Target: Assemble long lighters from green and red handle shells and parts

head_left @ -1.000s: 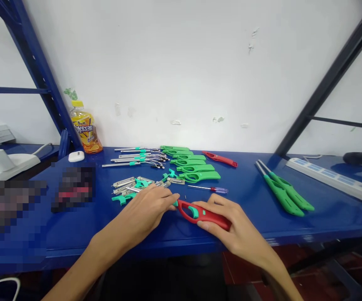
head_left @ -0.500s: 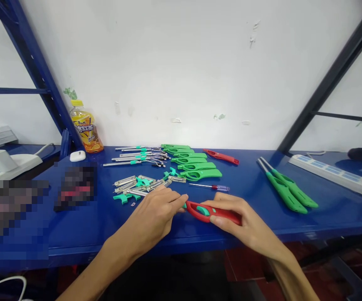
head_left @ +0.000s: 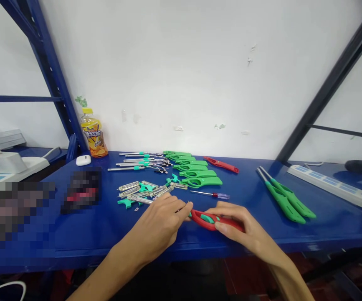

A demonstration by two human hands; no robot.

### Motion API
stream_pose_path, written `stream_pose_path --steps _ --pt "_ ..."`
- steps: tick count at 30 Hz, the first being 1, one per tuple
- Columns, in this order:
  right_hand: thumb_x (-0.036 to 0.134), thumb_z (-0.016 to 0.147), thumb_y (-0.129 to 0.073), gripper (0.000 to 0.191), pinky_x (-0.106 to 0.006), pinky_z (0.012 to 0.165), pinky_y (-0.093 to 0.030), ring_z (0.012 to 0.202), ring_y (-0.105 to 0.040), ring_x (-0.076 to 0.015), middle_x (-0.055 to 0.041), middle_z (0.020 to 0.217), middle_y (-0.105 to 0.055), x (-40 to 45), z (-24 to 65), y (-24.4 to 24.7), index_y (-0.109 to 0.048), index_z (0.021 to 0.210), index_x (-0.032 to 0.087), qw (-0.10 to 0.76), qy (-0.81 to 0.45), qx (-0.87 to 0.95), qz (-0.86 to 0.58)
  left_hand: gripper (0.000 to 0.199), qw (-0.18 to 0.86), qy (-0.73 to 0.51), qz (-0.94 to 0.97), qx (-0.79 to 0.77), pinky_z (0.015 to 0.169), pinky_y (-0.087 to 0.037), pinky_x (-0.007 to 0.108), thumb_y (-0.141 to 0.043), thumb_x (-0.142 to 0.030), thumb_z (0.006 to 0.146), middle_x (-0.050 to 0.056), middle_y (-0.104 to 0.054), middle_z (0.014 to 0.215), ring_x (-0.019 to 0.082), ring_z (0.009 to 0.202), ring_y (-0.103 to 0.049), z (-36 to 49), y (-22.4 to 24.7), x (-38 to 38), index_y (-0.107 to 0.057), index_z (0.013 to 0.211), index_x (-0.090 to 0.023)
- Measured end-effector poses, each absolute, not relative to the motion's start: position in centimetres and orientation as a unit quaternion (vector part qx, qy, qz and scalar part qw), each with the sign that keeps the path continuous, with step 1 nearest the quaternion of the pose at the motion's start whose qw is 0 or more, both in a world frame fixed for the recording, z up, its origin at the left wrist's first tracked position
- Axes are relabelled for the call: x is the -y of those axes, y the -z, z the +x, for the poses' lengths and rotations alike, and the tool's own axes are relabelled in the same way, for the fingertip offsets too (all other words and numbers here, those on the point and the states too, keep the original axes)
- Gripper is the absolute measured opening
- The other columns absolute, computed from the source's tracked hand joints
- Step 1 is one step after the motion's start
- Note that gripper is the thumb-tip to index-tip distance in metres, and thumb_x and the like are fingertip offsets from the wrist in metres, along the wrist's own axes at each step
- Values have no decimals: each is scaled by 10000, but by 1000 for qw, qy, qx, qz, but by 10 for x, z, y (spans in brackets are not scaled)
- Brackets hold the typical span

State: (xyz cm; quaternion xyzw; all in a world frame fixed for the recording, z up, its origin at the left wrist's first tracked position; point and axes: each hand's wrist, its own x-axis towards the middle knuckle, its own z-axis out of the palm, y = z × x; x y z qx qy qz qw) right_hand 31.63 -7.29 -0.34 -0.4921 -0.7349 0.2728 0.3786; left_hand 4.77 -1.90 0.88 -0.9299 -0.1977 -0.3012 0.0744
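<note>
Over the table's front edge I hold a red long-nosed lighter (head_left: 202,222) with a teal trigger (head_left: 207,218). My right hand (head_left: 241,223) wraps its red handle, thumb on the near side. My left hand (head_left: 165,215) is closed round the front end, where the metal tube (head_left: 141,200) leaves the handle and points left; its fingers hide the joint. Beyond the left hand lie clear gas cartridges (head_left: 129,189) mixed with teal triggers (head_left: 126,203). A screwdriver (head_left: 220,195) with a clear purple handle lies just behind the red lighter.
Several metal lighter tubes with wires (head_left: 137,164) and green handle shells (head_left: 199,173) lie towards the wall, near a red shell (head_left: 223,164). Two green lighters (head_left: 285,198) and a power strip (head_left: 334,184) lie right. A drink bottle (head_left: 93,136) and a white earbud case (head_left: 83,160) stand left.
The view has tilted up and shifted slightly, so everything sits a little lower in the picture. Both hands keep their hold on the red lighter, with little visible change in grip.
</note>
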Motion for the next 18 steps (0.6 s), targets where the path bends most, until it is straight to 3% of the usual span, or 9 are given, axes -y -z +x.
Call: stream_pose_path --steps 6,8,10,12,13,15,18 --pt "694 961 -715 492 -483 1077 -525 1227 -679 -353 -87 1273 -774 78 311 4 -834 1224 295 369 -272 732 -504 273 95 288 -928 218 745 -559 431 -537 -76 1053 101 -783 965 268 791 -691 41 -6 15 -693 1275 -104" --pt "634 968 -745 445 -458 1088 -510 1220 -682 -333 -78 1276 -776 76 308 0 -827 1237 289 378 -299 725 -492 303 112 309 -915 234 846 -574 506 -578 -75 1028 122 -785 1075 320 947 -708 38 -11 12 -682 1302 -152" --pt "572 953 -794 394 -398 976 -545 1117 -706 -298 -72 1224 -787 64 306 -10 -837 1212 279 412 -331 708 -469 380 153 369 -883 246 983 -536 611 -618 -74 1001 158 -729 1297 388 1203 -645 34 -24 10 -662 1350 -220" --pt "554 944 -809 386 -309 705 -522 831 -684 -213 -65 1055 -784 40 305 -28 -841 1181 251 458 -355 683 -444 427 180 452 -839 245 1077 -478 649 -644 -68 983 144 -646 1433 395 1354 -556 29 -43 12 -658 1344 -295" --pt "582 966 -769 414 -269 560 -431 630 -575 -147 -32 888 -742 24 306 -40 -826 1197 244 483 -353 672 -437 428 174 497 -816 239 1094 -475 621 -647 -54 974 111 -661 1385 363 1334 -572 27 -53 14 -666 1308 -321" --pt "604 985 -723 436 -242 476 -283 519 -403 -95 18 719 -614 -13 309 -69 -793 1155 209 543 -346 644 -414 375 146 590 -764 214 1046 -507 538 -641 -39 947 46 -708 1167 298 1164 -647 23 -70 20 -696 1184 -324" --pt "510 957 -761 388 -214 452 -211 541 -384 -62 -2 899 -635 -57 311 -110 -705 1165 188 614 -349 600 -376 246 100 673 -706 197 937 -534 433 -639 -66 928 0 -703 952 226 940 -657 18 -82 27 -725 1019 -277"
